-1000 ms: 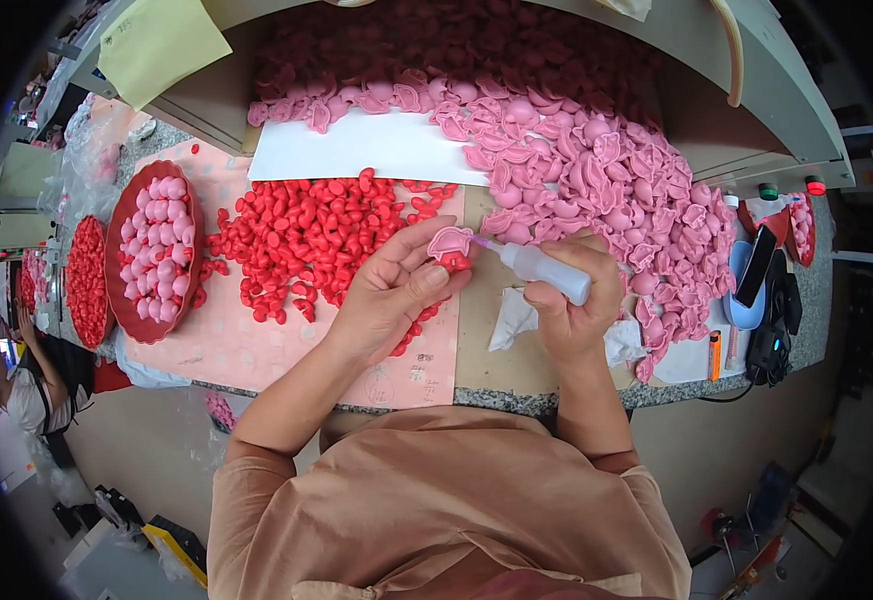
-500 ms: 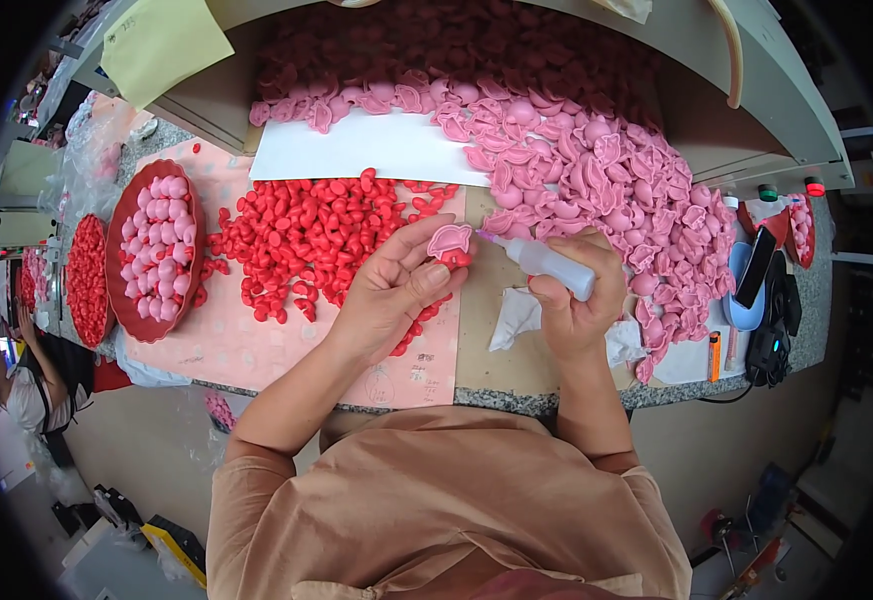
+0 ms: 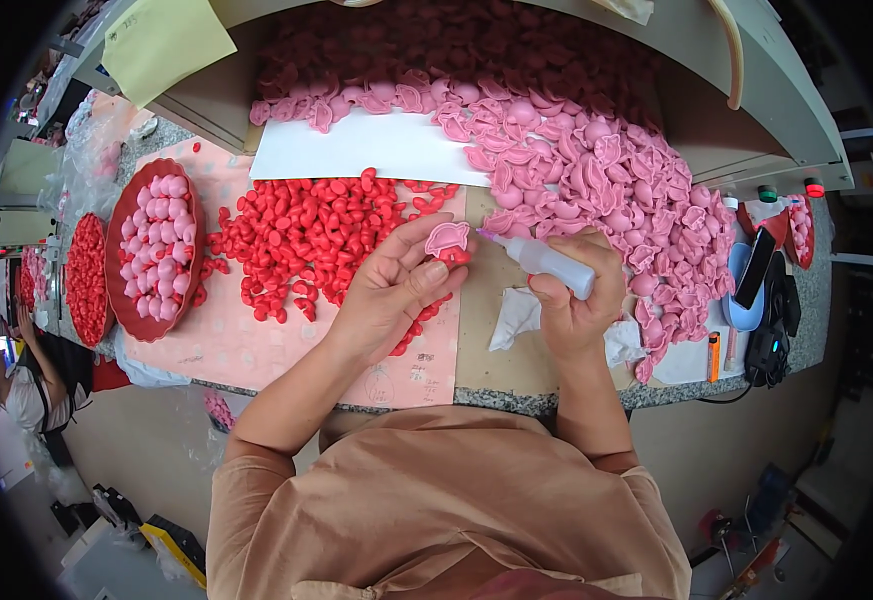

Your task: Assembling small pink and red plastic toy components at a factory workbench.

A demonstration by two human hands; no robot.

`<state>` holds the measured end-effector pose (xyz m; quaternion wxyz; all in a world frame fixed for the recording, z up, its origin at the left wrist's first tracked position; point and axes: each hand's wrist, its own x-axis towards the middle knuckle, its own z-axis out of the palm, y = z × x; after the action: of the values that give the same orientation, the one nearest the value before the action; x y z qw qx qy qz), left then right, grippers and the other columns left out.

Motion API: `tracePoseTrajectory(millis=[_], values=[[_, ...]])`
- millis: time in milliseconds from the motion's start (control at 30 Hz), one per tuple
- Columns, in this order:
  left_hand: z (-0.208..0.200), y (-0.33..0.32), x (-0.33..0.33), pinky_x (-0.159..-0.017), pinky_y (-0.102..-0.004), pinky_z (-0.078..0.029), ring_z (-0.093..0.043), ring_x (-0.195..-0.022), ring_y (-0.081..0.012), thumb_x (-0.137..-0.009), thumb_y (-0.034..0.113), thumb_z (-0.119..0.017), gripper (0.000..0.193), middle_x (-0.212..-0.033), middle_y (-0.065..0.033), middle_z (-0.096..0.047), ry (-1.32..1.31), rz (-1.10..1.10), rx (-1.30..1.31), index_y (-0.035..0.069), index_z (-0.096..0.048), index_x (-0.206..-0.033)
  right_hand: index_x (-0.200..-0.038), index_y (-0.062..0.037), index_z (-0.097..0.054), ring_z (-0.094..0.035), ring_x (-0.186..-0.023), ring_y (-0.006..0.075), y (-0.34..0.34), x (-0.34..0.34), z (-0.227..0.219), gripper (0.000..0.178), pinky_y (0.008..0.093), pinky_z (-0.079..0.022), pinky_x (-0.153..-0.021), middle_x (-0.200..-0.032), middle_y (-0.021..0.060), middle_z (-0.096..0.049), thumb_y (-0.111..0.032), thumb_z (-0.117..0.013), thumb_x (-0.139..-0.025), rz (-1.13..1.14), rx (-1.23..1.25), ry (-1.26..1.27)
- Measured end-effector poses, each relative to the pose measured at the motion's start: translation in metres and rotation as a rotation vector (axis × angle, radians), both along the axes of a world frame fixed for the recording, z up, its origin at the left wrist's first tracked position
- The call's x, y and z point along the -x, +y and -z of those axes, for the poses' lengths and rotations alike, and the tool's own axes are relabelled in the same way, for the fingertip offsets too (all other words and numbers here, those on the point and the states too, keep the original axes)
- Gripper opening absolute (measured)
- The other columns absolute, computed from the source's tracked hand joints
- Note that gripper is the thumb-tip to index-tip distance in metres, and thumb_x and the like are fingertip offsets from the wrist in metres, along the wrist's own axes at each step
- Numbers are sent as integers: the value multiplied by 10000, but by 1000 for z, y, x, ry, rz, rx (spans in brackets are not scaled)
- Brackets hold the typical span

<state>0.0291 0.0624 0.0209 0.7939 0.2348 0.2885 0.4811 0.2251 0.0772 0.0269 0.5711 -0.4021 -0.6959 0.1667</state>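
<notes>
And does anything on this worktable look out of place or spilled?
One small red piece lies alone on the pink sheet, near the red oval tray's far end, apart from the red pile. No spill shows beside the squeeze bottle.

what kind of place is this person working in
Probably a small-parts workshop or factory: a big pile of pink pieces and a heap of red pieces lie loose, the right hand holds a squeeze bottle, and another person is off to the left.
</notes>
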Motion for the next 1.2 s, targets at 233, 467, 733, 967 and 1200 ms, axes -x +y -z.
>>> tracePoseTrajectory(millis=[233,467,733,967,1200], values=[[1,0,0,-993,-340,-395,-486,-1156,-163,-887,43,-532,451,-1239,-53,-502,10,-2,-4,84,-389,-1312,-945,-3,-523,-494,-672,166,0,-1,1,451,270,-390,-587,-795,86,-558,-391,-683,-781,-13,-31,1],[-1,0,0,-989,-338,-401,-507,-1110,-139,-888,34,-527,443,-1240,-39,-501,23,-24,8,85,-394,-1308,-962,-34,-542,-545,-614,215,2,-1,0,476,294,-440,-543,-782,96,-613,-309,-788,-661,-22,-70,-28],[-2,1,0,-983,-328,-406,-510,-1105,-134,-891,17,-515,435,-1243,-36,-501,34,-30,12,88,-398,-1304,-953,-3,-529,-501,-653,164,-1,2,1,447,261,-395,-575,-800,90,-574,-373,-699,-769,-49,-37,-10],[0,1,1,-1008,-334,-406,-520,-1111,-148,-876,36,-540,463,-1262,-45,-491,20,-40,15,83,-382,-1309,-953,-42,-554,-533,-582,203,1,1,2,469,281,-426,-502,-754,92,-599,-302,-800,-649,-56,-81,-5],[0,0,2,-989,-335,-398,-496,-1123,-130,-894,32,-515,436,-1261,-30,-486,12,-33,5,97,-392,-1308,-941,-37,-558,-530,-579,195,1,1,2,455,275,-425,-502,-748,86,-598,-298,-797,-655,-73,-75,21]])
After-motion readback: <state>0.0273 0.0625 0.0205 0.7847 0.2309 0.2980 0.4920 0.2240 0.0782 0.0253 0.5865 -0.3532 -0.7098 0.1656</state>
